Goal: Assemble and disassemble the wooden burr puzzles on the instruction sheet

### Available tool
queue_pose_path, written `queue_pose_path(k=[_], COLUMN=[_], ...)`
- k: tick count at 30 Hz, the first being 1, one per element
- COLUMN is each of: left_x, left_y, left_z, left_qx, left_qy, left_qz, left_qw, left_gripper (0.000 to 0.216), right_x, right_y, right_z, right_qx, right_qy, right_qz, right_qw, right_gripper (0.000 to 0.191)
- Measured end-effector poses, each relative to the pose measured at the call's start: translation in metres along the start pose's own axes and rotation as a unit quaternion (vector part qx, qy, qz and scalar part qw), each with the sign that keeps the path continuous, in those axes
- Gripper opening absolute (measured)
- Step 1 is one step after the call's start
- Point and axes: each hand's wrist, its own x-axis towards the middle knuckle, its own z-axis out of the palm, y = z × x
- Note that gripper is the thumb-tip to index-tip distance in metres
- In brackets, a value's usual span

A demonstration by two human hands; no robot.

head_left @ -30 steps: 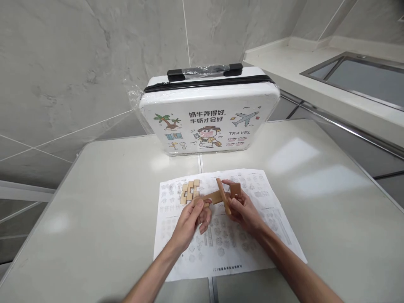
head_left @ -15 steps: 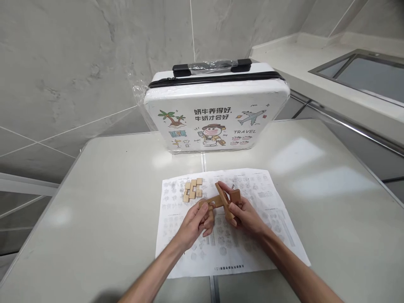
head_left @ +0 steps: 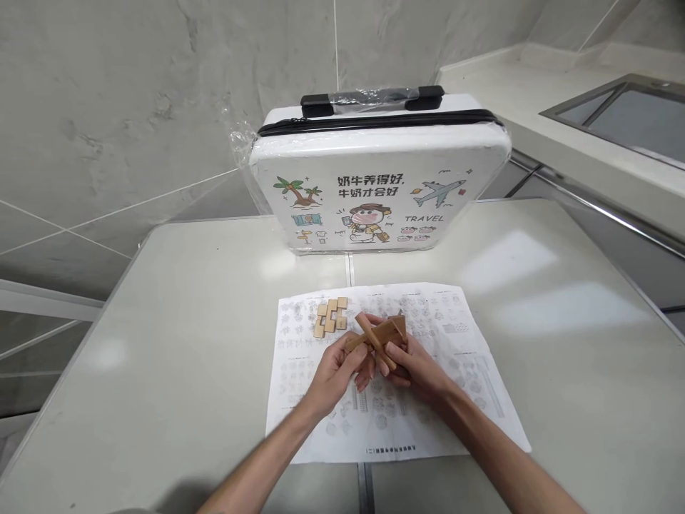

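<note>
Left hand (head_left: 332, 370) has neared right hand (head_left: 420, 365), fingers (head_left: 365, 373) (both sets) closed round crossed wooden pieces (head_left: 389, 331).

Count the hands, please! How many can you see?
2: the left hand and the right hand, one at each side of the brown wooden pieces, over the printed sheet. No other hand shows.

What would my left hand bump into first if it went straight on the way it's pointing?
Most likely the crossed wooden pieces, which your left hand is touching. Just beyond them would probably come your right hand, though depth is hard to judge from this view.
</note>
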Motion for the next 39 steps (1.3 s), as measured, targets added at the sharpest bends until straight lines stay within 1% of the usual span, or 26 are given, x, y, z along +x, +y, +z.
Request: queue_pose_path(k=[2, 3, 7, 12, 16, 19, 22, 25, 29, 32, 36, 39], left_x=[-0.001, -0.001, -0.003, -0.002, -0.002, -0.001, -0.002, -0.002, -0.002, -0.002, -0.002, -0.001], left_y=[0.002, 0.003, 0.004, -0.004, -0.01, -0.011, -0.009, -0.008, -0.008, -0.008, -0.008, -0.009], left_z=[0.001, 0.002, 0.006, 0.012, 0.017, 0.018, 0.018, 0.018, 0.016, 0.013, 0.011, 0.01], left_qx=[0.027, 0.042, 0.071, 0.073, 0.073, 0.066, 0.065, 0.063, 0.062, 0.067, 0.07, 0.056], left_qy=[0.017, 0.023, 0.049, 0.109, 0.132, 0.131, 0.118, 0.103, 0.099, 0.096, 0.092, 0.088], left_qz=[0.006, 0.008, 0.014, 0.021, 0.047, 0.057, 0.055, 0.052, 0.042, 0.034, 0.033, 0.029], left_qw=[0.999, 0.999, 0.996, 0.991, 0.987, 0.988, 0.989, 0.991, 0.992, 0.993, 0.993, 0.994], left_gripper=[0.037, 0.038, 0.04, 0.044, 0.044, 0.044, 0.043, 0.041, 0.04, 0.038, 0.039, 0.039], right_x=[0.0, 0.0, 0.0, -0.001, 0.0, 0.001, 0.001, 0.001, 0.0, 0.0, 0.0, -0.001], right_y=[0.0, 0.001, 0.001, 0.003, 0.004, 0.003, 0.0, -0.003, -0.004, -0.003, -0.004, -0.006], right_z=[-0.001, -0.002, -0.004, -0.002, 0.001, 0.0, -0.002, -0.005, -0.006, -0.006, -0.005, -0.004], right_qx=[0.013, 0.015, 0.016, 0.044, 0.078, 0.109, 0.13, 0.127, 0.113, 0.114, 0.137, 0.159], right_qy=[-0.014, -0.025, -0.055, -0.037, -0.02, -0.003, -0.001, -0.006, -0.001, -0.011, -0.044, -0.053], right_qz=[0.015, 0.023, 0.046, 0.063, 0.07, 0.067, 0.073, 0.081, 0.084, 0.087, 0.083, 0.088], right_qw=[1.0, 0.999, 0.997, 0.996, 0.994, 0.992, 0.989, 0.989, 0.99, 0.99, 0.986, 0.982], right_gripper=[0.048, 0.042, 0.045, 0.038, 0.038, 0.036, 0.036, 0.033, 0.031, 0.031, 0.035, 0.027])
